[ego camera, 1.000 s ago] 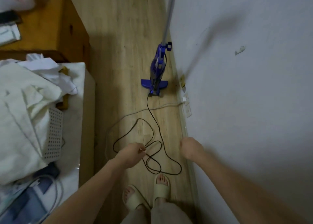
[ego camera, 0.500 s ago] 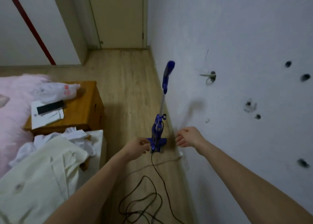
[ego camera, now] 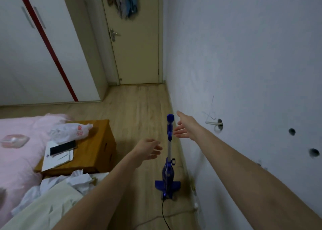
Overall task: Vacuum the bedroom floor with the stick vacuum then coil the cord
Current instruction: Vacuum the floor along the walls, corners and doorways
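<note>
Both hands have risen from the floor, where a second ago the left was pinching the black cord and the right was curled into a fist beside the skirting. Now the right hand [ego camera: 185,127] is spread, fingers straight, palm turned toward the vacuum's [ego camera: 167,170] blue handle [ego camera: 170,123], just beside it but not visibly touching. The left hand [ego camera: 148,148] reaches forward lower down, fingers loosely extended, holding nothing, near the grey shaft [ego camera: 169,148] but apart from it. Its fingertips are blurred, so their exact curl is hard to make out.

The vacuum stands upright on the wooden floor [ego camera: 135,111], close against the white wall [ego camera: 244,64], its blue head [ego camera: 167,185] flat on the boards. A small light glows at the rear of the head. Only a short run of the cord [ego camera: 163,214] shows, leaving the head and cut off by the bottom edge; the loops seen earlier on the floor are now out of view. A paler cable [ego camera: 174,214] crosses the floor toward the wall, where its end is too blurred to read.

At left, a wooden nightstand [ego camera: 97,151] carries a plastic bag [ego camera: 69,131], papers [ego camera: 55,158] and a dark flat object [ego camera: 63,148] that may be a phone. A pink bed [ego camera: 19,153] is cut off by the left edge, and white cloth [ego camera: 43,205] is heaped in the lower left corner. Beyond stand a closed door [ego camera: 137,47] with clothes [ego camera: 122,0] hanging at its top, partly cropped, and a wardrobe [ego camera: 34,55] with a red stripe.
</note>
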### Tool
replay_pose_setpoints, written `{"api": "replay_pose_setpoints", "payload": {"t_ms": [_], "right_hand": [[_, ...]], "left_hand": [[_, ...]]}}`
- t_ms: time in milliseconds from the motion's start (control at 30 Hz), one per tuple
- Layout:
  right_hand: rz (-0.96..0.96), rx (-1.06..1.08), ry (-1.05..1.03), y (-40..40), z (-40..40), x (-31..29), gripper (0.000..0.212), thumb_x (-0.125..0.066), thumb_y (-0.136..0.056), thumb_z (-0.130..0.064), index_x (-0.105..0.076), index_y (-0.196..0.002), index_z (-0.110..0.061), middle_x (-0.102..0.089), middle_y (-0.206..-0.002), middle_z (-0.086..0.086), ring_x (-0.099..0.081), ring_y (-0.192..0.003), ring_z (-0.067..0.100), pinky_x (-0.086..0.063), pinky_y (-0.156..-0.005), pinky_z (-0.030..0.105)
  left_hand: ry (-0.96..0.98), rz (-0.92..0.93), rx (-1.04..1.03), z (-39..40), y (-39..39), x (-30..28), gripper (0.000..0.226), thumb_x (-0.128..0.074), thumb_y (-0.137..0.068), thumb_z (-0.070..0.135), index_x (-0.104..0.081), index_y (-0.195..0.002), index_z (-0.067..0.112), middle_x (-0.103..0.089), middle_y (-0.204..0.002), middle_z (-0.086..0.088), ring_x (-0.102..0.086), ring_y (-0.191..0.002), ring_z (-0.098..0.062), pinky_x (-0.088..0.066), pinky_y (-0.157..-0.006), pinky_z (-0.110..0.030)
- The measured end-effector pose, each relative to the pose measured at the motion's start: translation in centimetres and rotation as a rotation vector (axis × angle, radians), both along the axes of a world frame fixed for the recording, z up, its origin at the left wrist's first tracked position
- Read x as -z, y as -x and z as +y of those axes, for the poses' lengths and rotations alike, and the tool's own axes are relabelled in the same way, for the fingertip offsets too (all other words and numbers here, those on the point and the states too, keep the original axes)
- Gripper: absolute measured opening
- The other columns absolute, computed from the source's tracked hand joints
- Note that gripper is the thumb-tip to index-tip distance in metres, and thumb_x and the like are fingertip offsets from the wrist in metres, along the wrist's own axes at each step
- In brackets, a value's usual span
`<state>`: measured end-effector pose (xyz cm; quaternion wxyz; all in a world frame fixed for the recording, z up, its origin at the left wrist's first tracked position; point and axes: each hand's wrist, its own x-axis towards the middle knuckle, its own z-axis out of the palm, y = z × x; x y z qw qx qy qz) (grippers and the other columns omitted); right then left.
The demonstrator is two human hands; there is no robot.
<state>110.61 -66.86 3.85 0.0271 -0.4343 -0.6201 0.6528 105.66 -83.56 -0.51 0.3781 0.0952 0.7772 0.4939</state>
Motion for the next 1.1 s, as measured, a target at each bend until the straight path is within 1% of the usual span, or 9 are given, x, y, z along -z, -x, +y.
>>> {"api": "replay_pose_setpoints", "payload": {"t_ms": [133, 333, 467, 600, 667, 767, 867, 967, 1100], "right_hand": [[-0.073, -0.05, 0.189, 4.4, 1.2, 1.2, 0.058, -0.058, -0.091, -0.049, -0.051, -0.114, 0.004, -0.062, -0.104, 0.021, -0.068, -0.09, 0.034, -0.059, -0.069, 0.038], [0.029, 0.058, 0.54, 4.2, 1.8, 2.6, 0.035, -0.068, -0.085, 0.0, -0.049, -0.114, -0.003, -0.044, -0.118, 0.028, -0.063, -0.093, 0.038, -0.06, -0.055, 0.037], [-0.088, -0.119, 0.501, -0.8, -0.1, 3.0, 0.015, -0.062, -0.09, -0.002, -0.051, -0.1, 0.0, -0.051, -0.111, 0.026, -0.062, -0.081, 0.027, -0.059, -0.059, 0.029], [-0.189, -0.179, 0.507, -5.9, -2.4, 3.7, 0.032, -0.063, -0.088, -0.002, -0.051, -0.117, 0.001, -0.055, -0.109, 0.023, -0.062, -0.077, 0.026, -0.058, -0.057, 0.028], [-0.207, -0.137, 0.514, -8.0, -4.1, 4.2, 0.032, -0.06, -0.087, 0.001, -0.048, -0.117, 0.0, -0.052, -0.11, 0.022, -0.059, -0.078, 0.026, -0.057, -0.05, 0.028], [-0.231, -0.067, 0.48, -10.3, -6.8, 5.5, 0.027, -0.053, -0.085, 0.003, -0.047, -0.11, -0.002, -0.051, -0.093, 0.018, -0.052, -0.064, 0.02, -0.049, -0.043, 0.024], [-0.307, -0.013, 0.282, -11.7, -10.1, 6.8, 0.004, -0.052, -0.089, -0.006, -0.048, -0.088, -0.008, -0.05, -0.072, 0.008, -0.046, -0.053, 0.014, -0.039, -0.038, 0.02], [-0.323, 0.036, 0.105, -13.2, -13.2, 8.3, 0.026, -0.053, -0.098, -0.033, -0.052, -0.095, -0.006, -0.054, -0.066, 0.006, -0.048, -0.048, 0.014, -0.038, -0.036, 0.018], [-0.291, 0.159, 0.092, -15.1, -17.0, 11.4, 0.037, -0.05, -0.097, -0.046, -0.053, -0.108, -0.011, -0.059, -0.078, 0.005, -0.058, -0.069, 0.019, -0.052, -0.068, 0.032]], "left_hand": [[0.042, -0.013, -0.054, 0.7, 1.1, 0.7, 0.015, -0.053, -0.098, 0.025, -0.062, -0.107, 0.018, -0.068, -0.1, -0.003, -0.066, -0.092, -0.016, -0.053, -0.069, -0.023], [0.054, -0.097, -0.144, 0.8, 1.9, 2.2, 0.019, -0.051, -0.099, 0.023, -0.061, -0.111, 0.012, -0.068, -0.101, -0.008, -0.067, -0.092, -0.02, -0.054, -0.074, -0.027], [-0.031, -0.295, -0.256, 2.8, 1.6, 2.8, 0.027, -0.049, -0.1, 0.026, -0.057, -0.113, 0.004, -0.069, -0.097, -0.013, -0.068, -0.09, -0.024, -0.057, -0.079, -0.035], [-0.029, -0.453, -0.158, 4.1, -0.6, 3.2, 0.043, -0.049, -0.1, 0.031, -0.051, -0.12, -0.007, -0.063, -0.095, -0.016, -0.064, -0.085, -0.024, -0.054, -0.069, -0.031], [-0.011, -0.518, -0.054, 4.3, -2.2, 3.8, 0.042, -0.047, -0.1, 0.031, -0.053, -0.11, -0.009, -0.059, -0.097, -0.018, -0.06, -0.089, -0.022, -0.052, -0.08, -0.03], [0.038, -0.551, 0.045, 4.5, -5.0, 4.3, 0.031, -0.044, -0.101, 0.023, -0.05, -0.078, 0.003, -0.049, -0.08, -0.012, -0.048, -0.068, -0.016, -0.048, -0.052, -0.019], [0.092, -0.521, 0.095, 3.3, -6.6, 5.1, 0.029, -0.051, -0.099, 0.023, -0.049, -0.078, 0.004, -0.051, -0.081, -0.011, -0.05, -0.069, -0.016, -0.047, -0.052, -0.02], [0.1, -0.56, 0.148, 0.9, -7.3, 5.8, 0.021, -0.054, -0.098, 0.02, -0.052, -0.085, 0.003, -0.055, -0.088, -0.012, -0.055, -0.075, -0.019, -0.05, -0.071, -0.027], [0.095, -0.611, 0.189, -2.6, -8.2, 7.3, 0.026, -0.058, -0.095, 0.018, -0.052, -0.109, -0.002, -0.06, -0.097, -0.015, -0.061, -0.09, -0.024, -0.051, -0.084, -0.033]]}}
